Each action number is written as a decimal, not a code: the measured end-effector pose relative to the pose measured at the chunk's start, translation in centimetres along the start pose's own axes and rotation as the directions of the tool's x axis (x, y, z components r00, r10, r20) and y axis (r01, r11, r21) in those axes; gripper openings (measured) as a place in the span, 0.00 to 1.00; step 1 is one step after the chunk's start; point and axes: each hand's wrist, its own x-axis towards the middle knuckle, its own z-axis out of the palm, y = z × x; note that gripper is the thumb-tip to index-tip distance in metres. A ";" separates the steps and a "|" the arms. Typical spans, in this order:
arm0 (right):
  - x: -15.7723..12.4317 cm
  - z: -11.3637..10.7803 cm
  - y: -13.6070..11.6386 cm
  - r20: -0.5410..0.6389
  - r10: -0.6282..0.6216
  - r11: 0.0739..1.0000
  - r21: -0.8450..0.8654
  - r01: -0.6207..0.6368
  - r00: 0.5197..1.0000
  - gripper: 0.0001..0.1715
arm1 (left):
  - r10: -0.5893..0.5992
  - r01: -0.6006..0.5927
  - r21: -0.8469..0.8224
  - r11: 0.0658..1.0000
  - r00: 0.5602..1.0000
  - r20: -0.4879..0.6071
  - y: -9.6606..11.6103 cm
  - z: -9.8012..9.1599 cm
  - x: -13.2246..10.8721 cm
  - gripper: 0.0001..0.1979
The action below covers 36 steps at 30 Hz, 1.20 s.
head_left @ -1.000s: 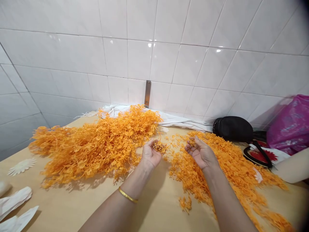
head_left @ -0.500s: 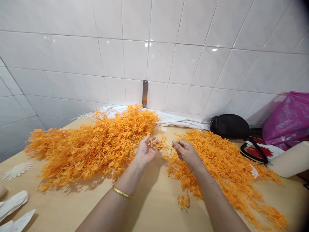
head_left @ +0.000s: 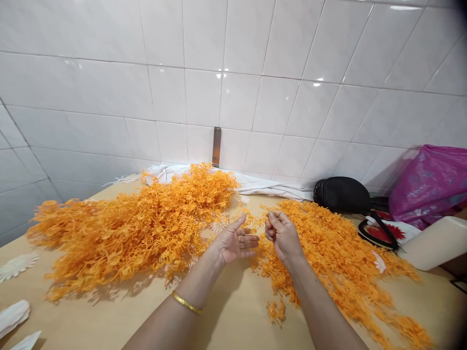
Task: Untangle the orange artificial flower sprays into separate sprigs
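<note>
My left hand (head_left: 237, 241) is open between two orange heaps, palm turned to the right and fingers stretched out. Close behind it, a thin orange plastic flower sprig (head_left: 251, 219) reaches across to my right hand (head_left: 281, 234). That hand is pinched closed on the sprig's end; the fingertips partly hide it. To the left lies a tall, tangled pile of orange plastic sprigs (head_left: 146, 228). A flatter, looser heap of orange sprigs (head_left: 328, 248) spreads under and beyond my right hand. One small orange piece (head_left: 276, 311) sits apart, near the front.
A white cloth (head_left: 262, 183) runs along the tiled wall. At the back right are a black pouch (head_left: 342, 194), a purple plastic bag (head_left: 428, 184) and a cream-coloured roll (head_left: 436, 243). White petal-shaped pieces (head_left: 18, 266) lie at the left.
My left hand has moved slightly right and down, off the sprig, with its fingers straightened. My right hand keeps its pinch. The view has shifted slightly.
</note>
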 end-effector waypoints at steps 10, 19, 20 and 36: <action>-0.8 0.9 1.6 0.215 0.143 0.981 -0.162 -0.110 0.966 0.15 | 0.225 -0.247 -0.197 0.949 0.966 -0.124 -1.1 0.5 0.7 0.01; -1.0 1.7 2.6 0.091 0.063 0.992 0.105 -0.072 0.994 0.15 | 0.255 -0.296 -0.580 0.759 0.955 -0.154 -0.8 1.7 0.3 0.10; -0.8 1.5 2.3 0.090 0.082 0.979 0.177 -0.097 0.993 0.16 | 0.247 -0.285 -0.594 0.752 0.958 -0.147 -0.5 1.9 0.0 0.11; -2.1 2.6 2.5 0.240 0.020 0.913 -0.400 0.080 0.971 0.09 | 0.315 -0.336 -0.377 0.863 0.942 -0.119 -0.8 1.3 0.0 0.10</action>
